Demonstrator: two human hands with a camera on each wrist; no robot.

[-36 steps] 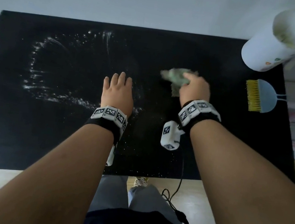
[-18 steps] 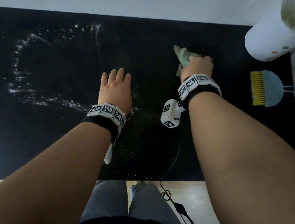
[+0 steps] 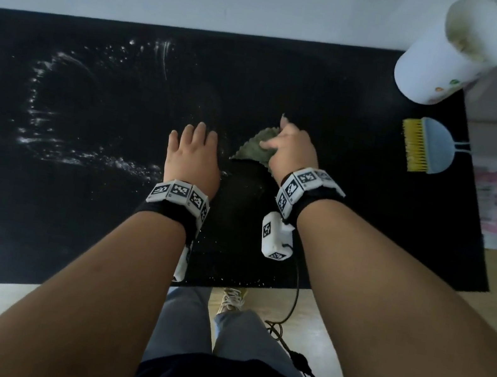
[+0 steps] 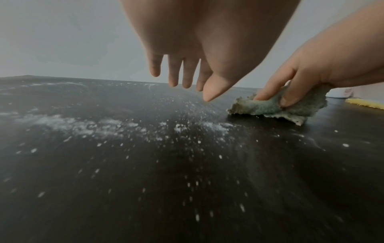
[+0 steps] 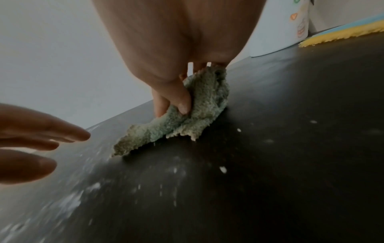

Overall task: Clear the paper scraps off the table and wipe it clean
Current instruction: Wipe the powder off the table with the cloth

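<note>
My right hand (image 3: 285,143) grips a crumpled green cloth (image 3: 252,150) and holds it down on the black table (image 3: 36,217) near its middle; the cloth (image 5: 187,120) shows bunched between thumb and fingers, and it appears again as the cloth (image 4: 276,106). My left hand (image 3: 192,148) hovers just left of the cloth, fingers (image 4: 174,72) straight and spread, holding nothing. White powdery scraps (image 3: 57,151) streak the table's left half, with fine specks (image 4: 129,129) under the left hand.
A white cylindrical bin (image 3: 450,54) stands at the table's back right corner. A blue hand brush with yellow bristles (image 3: 427,145) lies on the right side. The table's front edge (image 3: 240,281) is close to my legs, and a black cable (image 3: 291,302) hangs there.
My right hand has drawn the cloth back from the far middle of the table toward me and leftward, close to the left hand. The left hand has stayed about where it was.
</note>
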